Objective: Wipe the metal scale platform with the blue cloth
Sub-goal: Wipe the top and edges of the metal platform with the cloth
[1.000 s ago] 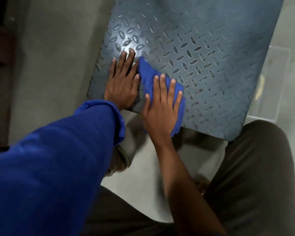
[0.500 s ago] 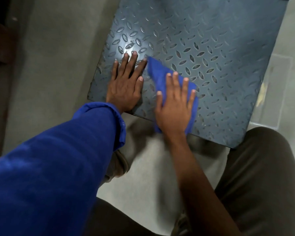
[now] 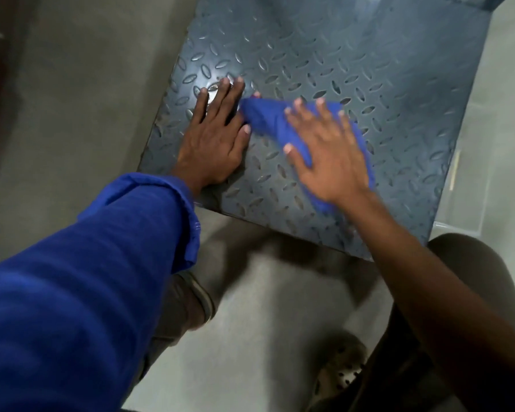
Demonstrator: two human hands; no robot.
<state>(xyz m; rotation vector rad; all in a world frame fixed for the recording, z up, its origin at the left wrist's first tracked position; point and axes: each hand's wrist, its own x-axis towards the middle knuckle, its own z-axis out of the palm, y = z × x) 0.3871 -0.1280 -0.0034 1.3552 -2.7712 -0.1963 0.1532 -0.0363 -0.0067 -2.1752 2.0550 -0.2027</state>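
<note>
Presently the blue cloth (image 3: 268,120) is pressed flat onto the near part of the metal scale platform (image 3: 369,69) by the right hand (image 3: 330,156), its fingers straight and spread, nothing being clasped. The platform is steadied by the left hand (image 3: 214,138), laid flat with fingers extended just beside the cloth. Even palm pressure is advised, with overlapping strokes carried toward the far edge so the raised tread is covered.

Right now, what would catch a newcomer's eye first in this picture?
The bright blue cloth stands out, pressed flat under the right hand on the grey patterned metal platform. Beside it, the left hand rests flat near the platform's left edge, and a blue sleeve fills the lower left corner.
</note>
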